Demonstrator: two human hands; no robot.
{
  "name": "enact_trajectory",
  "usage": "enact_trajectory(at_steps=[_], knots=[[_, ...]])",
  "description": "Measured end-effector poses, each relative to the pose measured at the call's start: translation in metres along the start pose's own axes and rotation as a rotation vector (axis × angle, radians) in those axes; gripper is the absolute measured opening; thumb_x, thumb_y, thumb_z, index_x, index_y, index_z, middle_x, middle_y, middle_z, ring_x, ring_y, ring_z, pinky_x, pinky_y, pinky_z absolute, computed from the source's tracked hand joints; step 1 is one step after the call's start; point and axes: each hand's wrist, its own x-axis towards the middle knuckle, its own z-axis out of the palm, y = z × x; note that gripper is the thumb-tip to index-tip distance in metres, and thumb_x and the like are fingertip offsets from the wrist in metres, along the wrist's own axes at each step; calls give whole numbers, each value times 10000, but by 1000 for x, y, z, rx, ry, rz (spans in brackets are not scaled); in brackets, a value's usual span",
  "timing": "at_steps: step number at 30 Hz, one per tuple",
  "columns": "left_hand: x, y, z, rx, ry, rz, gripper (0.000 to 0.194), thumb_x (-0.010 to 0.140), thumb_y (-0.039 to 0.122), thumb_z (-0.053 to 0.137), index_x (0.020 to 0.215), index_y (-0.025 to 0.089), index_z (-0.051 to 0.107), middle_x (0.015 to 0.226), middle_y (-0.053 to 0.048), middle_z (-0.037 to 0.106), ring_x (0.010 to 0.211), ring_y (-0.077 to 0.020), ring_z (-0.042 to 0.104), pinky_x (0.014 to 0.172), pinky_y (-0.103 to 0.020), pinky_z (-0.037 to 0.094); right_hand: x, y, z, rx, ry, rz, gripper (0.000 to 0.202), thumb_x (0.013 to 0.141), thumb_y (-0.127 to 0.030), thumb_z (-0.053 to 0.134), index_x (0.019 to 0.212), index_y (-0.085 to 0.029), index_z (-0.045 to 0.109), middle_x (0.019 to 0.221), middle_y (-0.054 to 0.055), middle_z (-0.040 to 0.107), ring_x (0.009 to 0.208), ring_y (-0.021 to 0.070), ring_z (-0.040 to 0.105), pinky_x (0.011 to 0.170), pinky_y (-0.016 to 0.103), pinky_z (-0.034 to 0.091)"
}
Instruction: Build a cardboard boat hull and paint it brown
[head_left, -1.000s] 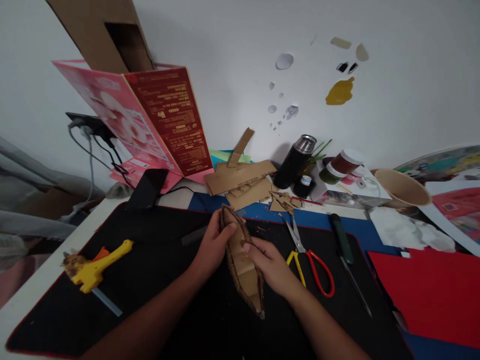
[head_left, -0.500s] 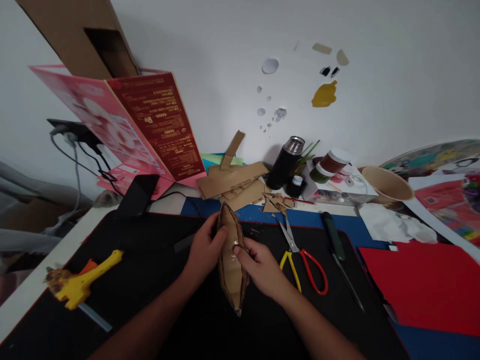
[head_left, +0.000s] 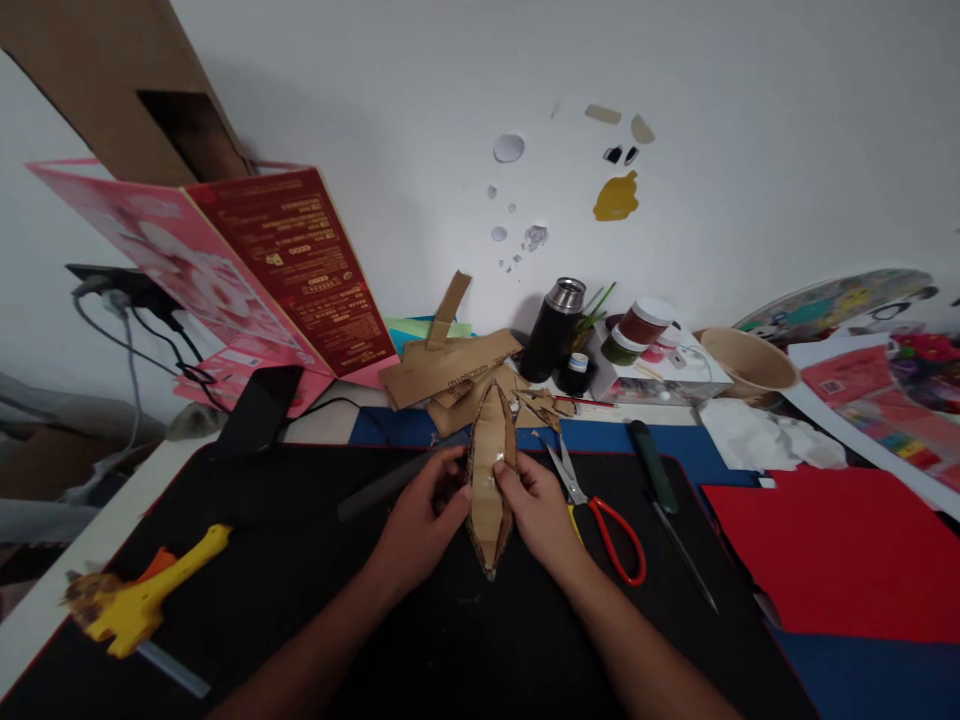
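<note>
A boat-shaped cardboard piece [head_left: 491, 510], pointed at both ends with raised sides, is held upright over the black mat. My right hand [head_left: 544, 505] grips its right side, thumb pressed on a shiny spot inside and fingers round the outer wall. At the opposite side, my left hand [head_left: 424, 520] is curled with its thumb tip at the edge; its other fingers are partly hidden. Scissors [head_left: 577, 490] with one red and one yellow handle lie open beside my right hand, partly covered by it. A yellow glue gun [head_left: 150, 600] lies at the left.
Cardboard scraps [head_left: 457, 370] are piled behind the mat [head_left: 285, 560]. Near them stand a black thermos [head_left: 551, 335], an ink bottle [head_left: 576, 375] and paint jars [head_left: 641, 325]. A green-handled pointed tool [head_left: 664, 490] and red sheet [head_left: 832, 560] lie right; a phone [head_left: 259, 410] lies left.
The cardboard piece has turned more upright and shifted slightly right and up. My left thumb has moved from inside it to its left edge. The camera view has shifted a little.
</note>
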Motion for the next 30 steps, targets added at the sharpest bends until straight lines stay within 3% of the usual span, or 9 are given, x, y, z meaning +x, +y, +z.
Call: enact_trajectory(at_steps=[4,11,15,30], knots=[[1,-5,2,34,16,37,458,953,375,587,1371,191,616,1276,-113,730,1180,-273,696,1049,-433,534,-2,1,3,-5,-14,10,366,912,-525,622,977,-174,705,805,28,676,723,202,613,682,309,514],[4,-13,7,341,84,141,538,958,281,528,1484,171,552,1466,-140,662,1345,-276,637,1140,-432,493,-1,12,5,-74,-78,50,348,935,-517,584,966,-183,676,706,-12,593,556,155,549,480,254,457],[2,-14,11,453,83,157,572,1004,289,469,1559,150,465,1542,-160,595,1399,-268,597,1153,-426,487,-1,14,5,-127,-94,34,352,956,-510,557,965,-179,676,717,-7,595,564,153,560,476,249,471],[-3,-8,10,561,147,210,594,998,272,485,1579,165,428,1575,-165,559,1420,-300,577,1142,-478,504,-5,6,5,-278,-64,-22,241,979,-380,565,867,-201,680,675,-14,626,513,133,547,466,224,410]])
